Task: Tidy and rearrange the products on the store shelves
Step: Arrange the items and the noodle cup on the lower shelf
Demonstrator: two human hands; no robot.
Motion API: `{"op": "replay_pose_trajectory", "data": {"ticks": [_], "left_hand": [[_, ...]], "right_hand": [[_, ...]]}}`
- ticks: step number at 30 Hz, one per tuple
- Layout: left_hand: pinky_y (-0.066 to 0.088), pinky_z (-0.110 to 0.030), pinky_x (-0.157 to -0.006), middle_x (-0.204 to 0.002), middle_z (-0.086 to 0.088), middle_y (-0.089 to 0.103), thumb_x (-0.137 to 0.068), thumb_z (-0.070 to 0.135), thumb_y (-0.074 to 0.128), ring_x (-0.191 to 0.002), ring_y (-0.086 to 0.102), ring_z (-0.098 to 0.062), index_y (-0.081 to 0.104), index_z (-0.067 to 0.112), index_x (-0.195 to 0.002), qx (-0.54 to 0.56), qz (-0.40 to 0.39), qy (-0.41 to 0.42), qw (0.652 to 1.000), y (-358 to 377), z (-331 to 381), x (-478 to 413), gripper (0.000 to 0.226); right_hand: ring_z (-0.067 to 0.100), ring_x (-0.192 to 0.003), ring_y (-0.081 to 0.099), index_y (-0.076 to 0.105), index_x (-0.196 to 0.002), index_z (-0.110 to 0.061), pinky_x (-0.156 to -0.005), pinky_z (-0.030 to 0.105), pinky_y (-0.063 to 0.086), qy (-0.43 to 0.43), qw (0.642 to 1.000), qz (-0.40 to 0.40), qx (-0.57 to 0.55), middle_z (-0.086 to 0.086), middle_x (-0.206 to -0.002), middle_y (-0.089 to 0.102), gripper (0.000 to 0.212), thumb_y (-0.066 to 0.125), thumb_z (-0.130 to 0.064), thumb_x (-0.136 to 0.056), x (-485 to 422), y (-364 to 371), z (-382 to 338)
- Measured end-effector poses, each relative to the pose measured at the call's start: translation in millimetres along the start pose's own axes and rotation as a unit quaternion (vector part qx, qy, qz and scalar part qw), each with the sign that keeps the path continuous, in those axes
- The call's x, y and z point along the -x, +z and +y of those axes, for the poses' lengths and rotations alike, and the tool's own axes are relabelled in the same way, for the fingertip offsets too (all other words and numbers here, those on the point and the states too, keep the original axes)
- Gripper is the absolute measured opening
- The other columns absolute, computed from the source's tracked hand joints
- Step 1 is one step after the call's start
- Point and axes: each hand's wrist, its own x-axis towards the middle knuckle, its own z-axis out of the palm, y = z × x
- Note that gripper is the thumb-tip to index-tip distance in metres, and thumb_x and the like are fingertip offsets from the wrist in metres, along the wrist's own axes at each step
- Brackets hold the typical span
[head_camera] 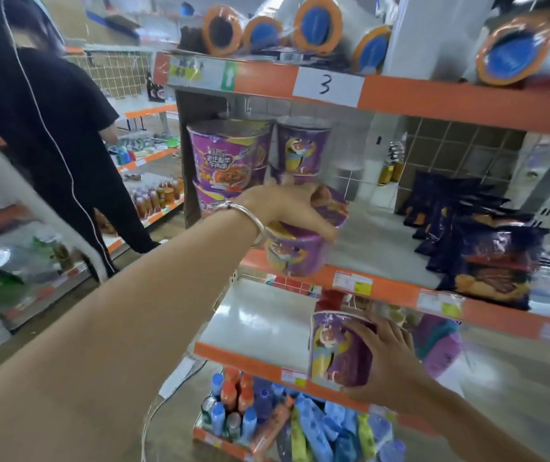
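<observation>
The left hand [287,208] grips a purple noodle cup [295,248] from above, fingers curled over its lid, at the front edge of the middle shelf [380,251]. The cup is tilted, with its base overhanging the orange shelf lip. A silver bracelet [250,221] sits on the left wrist.

The right hand [387,358] holds a second cup [337,351], fingers wrapped round its right side. This cup is upright, in front of the lower shelf [260,321], near its orange lip.

Stacked cups [230,161] stand at the left end of the middle shelf, behind the left hand. A further cup [302,148] stands just beside the stack, on its right. Dark snack bags [487,241] stand in a row at the right end of the same shelf, well apart from the cups.

The top shelf [400,95] carries a white label [328,86] marked 3. Rolls [317,25] with orange and blue ends lie on it.

Bottles [233,405] fill the bottom shelf below the right hand.

A person in dark clothes [50,128] stands in the aisle at left
</observation>
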Motion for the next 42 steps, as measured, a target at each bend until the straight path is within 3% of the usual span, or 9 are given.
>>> {"op": "replay_pose_trajectory", "data": {"ticks": [4,12,17,19,25,31,34,37,42], "left_hand": [[0.023,-0.057,-0.107,-0.148,-0.006,0.016,-0.058,0.065,0.067,-0.136,0.017,-0.042,0.035,0.040,-0.130,0.008,0.074,-0.065,0.995,22,-3,-27,0.083],[0.021,-0.060,-0.106,-0.146,-0.004,0.019,-0.056,0.066,0.066,-0.134,0.019,-0.040,0.045,0.039,-0.122,0.013,0.145,-0.088,0.985,23,-12,-72,0.075],[0.022,-0.060,-0.105,-0.147,-0.008,0.017,-0.055,0.064,0.063,-0.134,0.019,-0.043,0.052,0.042,-0.098,0.036,0.063,-0.079,0.994,17,-26,-95,0.049],[0.024,-0.060,-0.104,-0.146,-0.010,0.021,-0.051,0.065,0.061,-0.134,0.020,-0.041,0.052,0.039,-0.083,0.016,0.047,-0.065,0.997,21,-32,-103,0.042],[0.029,-0.060,-0.102,-0.141,-0.005,0.038,-0.040,0.075,0.051,-0.134,0.026,-0.040,0.054,0.047,-0.098,-0.026,0.030,-0.018,0.999,27,-43,-129,0.064],[0.020,-0.063,-0.105,-0.146,0.000,0.030,-0.062,0.074,0.054,-0.137,0.020,-0.039,0.053,0.039,-0.110,-0.037,0.062,0.003,0.997,32,-51,-128,0.059],[0.023,-0.058,-0.103,-0.145,0.000,0.035,-0.073,0.076,0.039,-0.135,0.025,-0.035,0.051,0.040,-0.114,-0.017,0.128,0.012,0.992,41,-58,-132,0.056],[0.014,-0.057,-0.111,-0.150,-0.005,0.030,-0.092,0.055,0.029,-0.142,0.014,-0.033,0.040,0.032,-0.135,0.037,0.197,0.025,0.979,49,-66,-139,0.049],[0.033,-0.043,-0.099,-0.119,-0.016,0.052,-0.091,0.038,0.025,-0.115,0.044,-0.036,0.058,0.009,-0.113,0.193,0.387,0.038,0.901,55,-68,-141,0.049]], "right_hand": [[0.018,-0.132,0.026,0.021,-0.130,-0.051,-0.112,0.037,0.020,-0.046,0.999,0.024,-0.004,-0.010,-0.138,0.028,0.100,0.062,-0.080,-0.044,17,-3,21],[-0.008,-0.119,0.018,0.025,-0.124,-0.058,-0.104,0.037,0.026,-0.093,0.983,0.115,-0.113,-0.038,-0.124,0.016,0.094,0.066,-0.077,-0.042,-1,-60,4],[-0.020,-0.117,0.018,0.020,-0.109,-0.078,-0.106,0.042,0.036,-0.058,0.973,0.130,-0.179,-0.058,-0.117,0.004,0.090,0.072,-0.065,-0.037,-24,-98,-10],[-0.009,-0.117,0.025,0.021,-0.110,-0.075,-0.108,0.041,0.031,-0.060,0.970,0.166,-0.170,-0.051,-0.121,0.014,0.089,0.070,-0.066,-0.036,-33,-108,-12],[0.009,-0.127,0.025,0.031,-0.111,-0.063,-0.112,0.052,0.024,-0.021,0.956,0.243,-0.162,-0.021,-0.126,0.025,0.084,0.068,-0.064,-0.036,-70,-123,-7],[0.017,-0.128,0.029,0.035,-0.120,-0.044,-0.111,0.049,0.024,0.010,0.941,0.310,-0.136,-0.002,-0.137,0.033,0.090,0.065,-0.066,-0.038,-107,-124,-6],[0.019,-0.129,0.029,0.035,-0.120,-0.043,-0.109,0.041,0.023,0.004,0.936,0.328,-0.125,-0.001,-0.138,0.032,0.089,0.065,-0.065,-0.039,-121,-128,-10],[0.018,-0.129,0.025,0.034,-0.120,-0.043,-0.109,0.052,0.028,-0.007,0.933,0.343,-0.107,-0.001,-0.138,0.029,0.090,0.071,-0.062,-0.041,-136,-133,-12],[0.025,-0.133,0.026,0.033,-0.120,-0.040,-0.107,0.055,0.029,-0.048,0.922,0.380,-0.050,0.004,-0.142,0.026,0.085,0.065,-0.064,-0.046,-157,-141,-22]]}}
